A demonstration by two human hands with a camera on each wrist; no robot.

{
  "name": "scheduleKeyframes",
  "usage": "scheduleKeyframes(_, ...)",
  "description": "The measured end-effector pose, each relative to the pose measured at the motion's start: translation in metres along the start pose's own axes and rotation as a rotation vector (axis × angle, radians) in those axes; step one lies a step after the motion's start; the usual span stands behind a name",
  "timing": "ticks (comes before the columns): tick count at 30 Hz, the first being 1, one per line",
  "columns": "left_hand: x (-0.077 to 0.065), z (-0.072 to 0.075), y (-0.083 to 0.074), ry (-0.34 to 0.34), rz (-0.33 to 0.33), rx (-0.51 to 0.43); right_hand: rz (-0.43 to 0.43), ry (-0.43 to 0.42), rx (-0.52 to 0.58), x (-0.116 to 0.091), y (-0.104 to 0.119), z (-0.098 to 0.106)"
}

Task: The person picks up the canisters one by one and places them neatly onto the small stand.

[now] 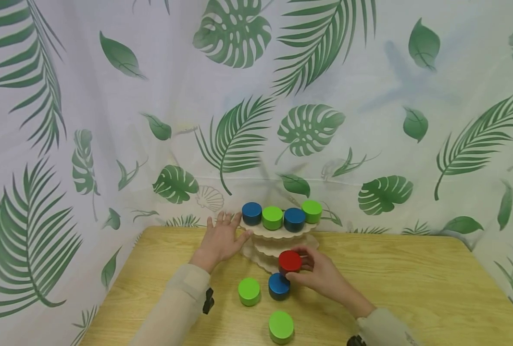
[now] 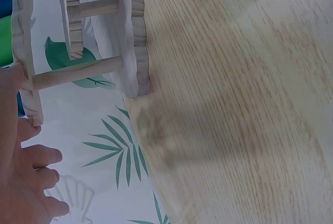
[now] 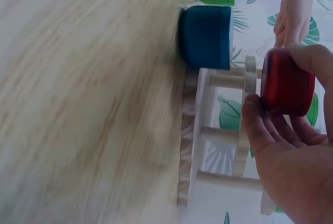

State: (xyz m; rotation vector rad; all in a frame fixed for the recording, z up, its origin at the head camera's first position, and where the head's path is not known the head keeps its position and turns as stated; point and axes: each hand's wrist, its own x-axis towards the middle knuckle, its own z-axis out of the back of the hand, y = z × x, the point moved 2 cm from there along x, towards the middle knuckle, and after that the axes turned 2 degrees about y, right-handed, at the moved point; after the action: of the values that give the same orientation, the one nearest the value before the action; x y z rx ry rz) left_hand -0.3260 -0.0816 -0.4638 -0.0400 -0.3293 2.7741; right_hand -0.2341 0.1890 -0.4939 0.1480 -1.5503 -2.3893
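In the head view a tiered wooden stand [image 1: 282, 232] with scalloped shelves stands at the back of the table. My left hand [image 1: 222, 240] rests against the left edge of its top shelf, fingers spread and fairly straight. Between the thumb and fingers of my right hand [image 1: 321, 274] is a red round tin [image 1: 290, 261], held upright at the front of the stand. The right wrist view shows this red tin [image 3: 285, 82] close to the middle shelf [image 3: 248, 104]. Just below it, a blue tin [image 1: 279, 286] stands on the table before the stand.
On the top shelf are two blue tins, one at the left end [image 1: 252, 214], alternating with two green tins, one at the right end [image 1: 311, 212]. Two more green tins, a farther one [image 1: 249, 291] and a nearer one [image 1: 281, 327], stand on the wooden table [image 1: 412, 278]. Leaf-patterned cloth [image 1: 369, 144] hangs behind.
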Motion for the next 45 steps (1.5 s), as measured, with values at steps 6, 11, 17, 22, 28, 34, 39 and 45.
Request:
scheduleKeyframes(6,0.0,0.001,-0.001,0.005,0.003,-0.002,-0.017,-0.056,-0.003,0.006,0.002,-0.009)
scheduleKeyframes(11,0.0,0.0,0.0,-0.002,-0.001,-0.002,-0.022,-0.092,0.04,0.01,0.004,-0.014)
scheduleKeyframes(17,0.0,-0.001,0.0,0.0,0.003,-0.002,-0.064,-0.13,0.064,0.012,0.005,-0.018)
scheduleKeyframes(22,-0.001,-0.001,-0.001,-0.005,-0.004,-0.001,-0.095,-0.164,0.03,0.014,0.003,-0.019)
scheduleKeyframes(28,-0.001,0.0,0.0,-0.01,-0.007,0.005,-0.096,-0.184,0.023,0.018,0.001,-0.024)
scheduleKeyframes(34,0.0,0.0,0.0,-0.007,-0.007,0.007,-0.128,-0.232,0.035,0.019,0.005,-0.03)
scheduleKeyframes(39,0.0,0.0,0.0,-0.001,-0.009,0.011,-0.16,-0.275,0.027,0.018,0.007,-0.033)
scheduleKeyframes(45,0.0,0.0,0.0,0.0,-0.003,0.009,-0.171,-0.295,-0.029,0.02,0.007,-0.034)
